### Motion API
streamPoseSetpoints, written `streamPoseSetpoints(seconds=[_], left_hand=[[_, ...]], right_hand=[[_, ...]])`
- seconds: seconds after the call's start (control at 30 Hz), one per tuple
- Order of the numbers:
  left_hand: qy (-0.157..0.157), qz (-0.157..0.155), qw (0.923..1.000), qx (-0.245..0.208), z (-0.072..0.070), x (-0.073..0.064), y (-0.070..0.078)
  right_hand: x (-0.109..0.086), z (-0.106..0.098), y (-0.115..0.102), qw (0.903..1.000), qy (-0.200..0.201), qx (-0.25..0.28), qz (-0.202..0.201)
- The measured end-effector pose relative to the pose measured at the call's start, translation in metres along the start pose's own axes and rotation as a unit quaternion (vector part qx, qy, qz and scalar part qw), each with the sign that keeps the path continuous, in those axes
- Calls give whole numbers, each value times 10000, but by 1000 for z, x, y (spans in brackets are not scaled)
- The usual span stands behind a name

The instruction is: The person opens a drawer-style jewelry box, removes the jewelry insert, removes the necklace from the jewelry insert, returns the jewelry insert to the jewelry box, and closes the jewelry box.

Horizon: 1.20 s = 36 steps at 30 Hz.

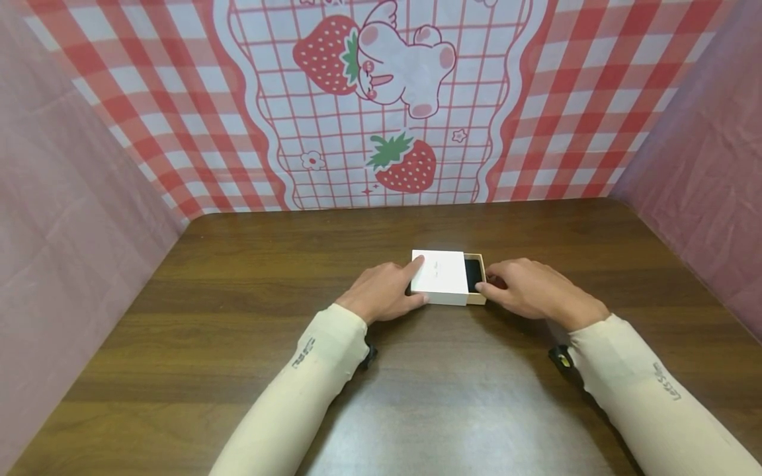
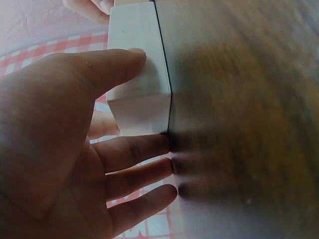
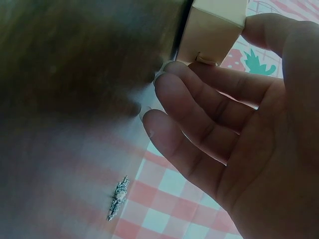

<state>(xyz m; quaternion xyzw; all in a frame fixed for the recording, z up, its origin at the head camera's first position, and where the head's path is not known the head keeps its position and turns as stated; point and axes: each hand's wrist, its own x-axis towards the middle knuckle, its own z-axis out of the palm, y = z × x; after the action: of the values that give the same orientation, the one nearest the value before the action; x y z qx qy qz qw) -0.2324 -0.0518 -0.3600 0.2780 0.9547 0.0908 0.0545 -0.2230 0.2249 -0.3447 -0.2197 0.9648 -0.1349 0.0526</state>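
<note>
A small white box sleeve (image 1: 439, 272) lies flat on the wooden table, with faint print on top. From its right end a tan drawer (image 1: 476, 299) sticks partly out, with a black lining (image 1: 473, 270) inside. My left hand (image 1: 381, 291) grips the sleeve's left end, thumb against the near side and index finger on top; its other fingers are extended in the left wrist view. At the drawer's outer end, my right hand (image 1: 530, 287) pinches the end wall between thumb and index finger. A small tab (image 3: 206, 59) shows on that wall in the right wrist view.
A silvery jewelled ornament (image 3: 118, 198) lies on the table in the right wrist view; I cannot make it out in the head view. Behind the table (image 1: 238, 264) hangs a red-and-white checked cloth (image 1: 196, 99). Pink cloth (image 1: 77, 165) closes both sides.
</note>
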Motion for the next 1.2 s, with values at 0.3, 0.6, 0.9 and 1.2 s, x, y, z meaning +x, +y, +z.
streamPoseSetpoints(seconds=[0.3,0.6,0.9,1.2], left_hand=[[-3,-31,10000,-38,-1,-1,0],[-20,-39,10000,-19,-1,-1,1],[-26,-31,10000,0,-1,0,1],[-25,-53,10000,-2,0,0,1]], right_hand=[[0,-1,-1,10000,-10,-12,14],[0,-1,1,10000,18,-65,-34],[1,0,1,9999,49,-81,-80],[1,0,0,9999,41,-78,-87]])
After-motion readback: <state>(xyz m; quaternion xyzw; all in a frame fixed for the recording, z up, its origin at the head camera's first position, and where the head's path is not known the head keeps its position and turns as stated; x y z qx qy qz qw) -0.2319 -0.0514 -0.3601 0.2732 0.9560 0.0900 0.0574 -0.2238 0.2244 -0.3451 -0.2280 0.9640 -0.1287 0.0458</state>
